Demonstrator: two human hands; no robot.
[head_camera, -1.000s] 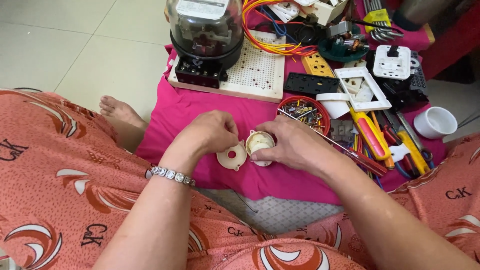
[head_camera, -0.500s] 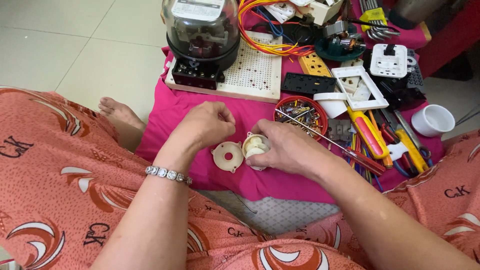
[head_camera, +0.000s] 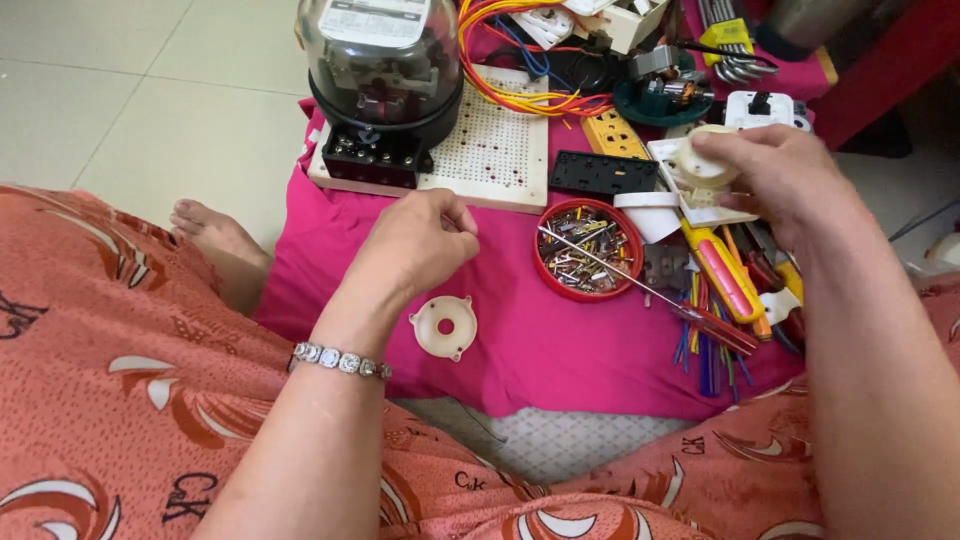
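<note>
Cream round fitting (head_camera: 703, 160) sits pinched in the right hand (head_camera: 790, 180), raised over the tools beside the red dish (head_camera: 588, 250). Its flat ring plate (head_camera: 444, 326) lies on the pink cloth (head_camera: 560, 350), just below the left hand (head_camera: 420, 245), loosely curled and holding nothing.
</note>
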